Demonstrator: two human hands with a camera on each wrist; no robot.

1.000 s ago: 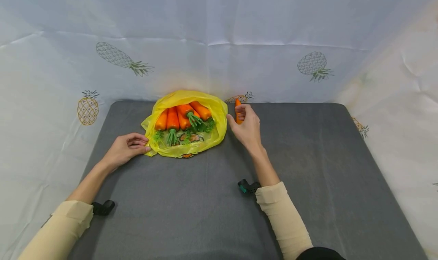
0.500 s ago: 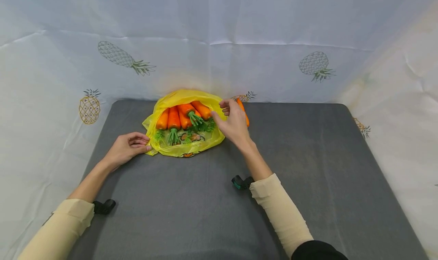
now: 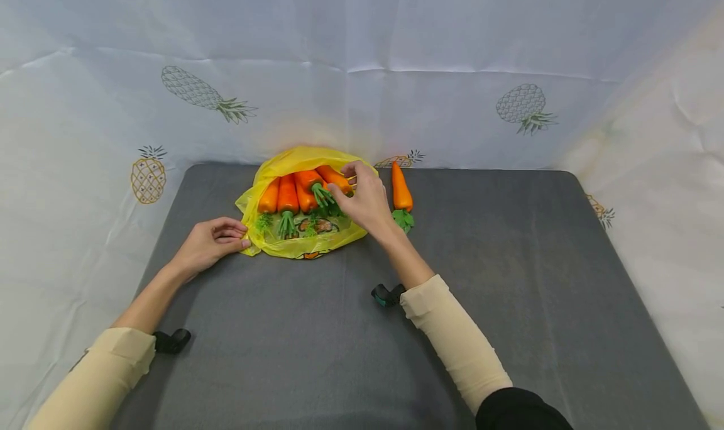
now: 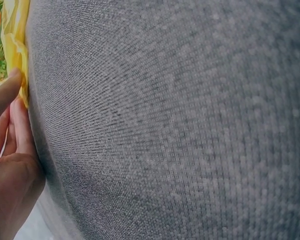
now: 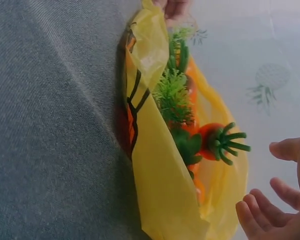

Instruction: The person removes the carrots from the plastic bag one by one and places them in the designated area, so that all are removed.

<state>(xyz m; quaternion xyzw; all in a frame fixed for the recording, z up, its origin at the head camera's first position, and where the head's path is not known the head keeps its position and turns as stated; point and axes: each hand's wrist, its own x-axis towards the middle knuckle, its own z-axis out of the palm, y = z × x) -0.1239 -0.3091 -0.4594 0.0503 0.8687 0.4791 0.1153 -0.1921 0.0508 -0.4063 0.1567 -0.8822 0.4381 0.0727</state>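
A yellow plastic bag lies with its mouth open towards me, several orange carrots with green tops inside. At its left front corner my left hand pinches the bag's edge between thumb and fingers; the left wrist view shows the thumb on the yellow film. Over the bag's right side hovers my right hand, fingers parted and holding nothing, overlapping the rightmost carrot in the head view. In the right wrist view, a carrot top with green stems sticks out facing this hand.
One more carrot lies on the grey table just right of the bag, its leafy end towards me. Behind the table hangs a white cloth with pineapple prints. Small black devices sit at both wrists.
My right hand has let go of the lone carrot, leaving it beside the bag, and has moved left over the bag's mouth. My left hand has stayed at the bag's corner.
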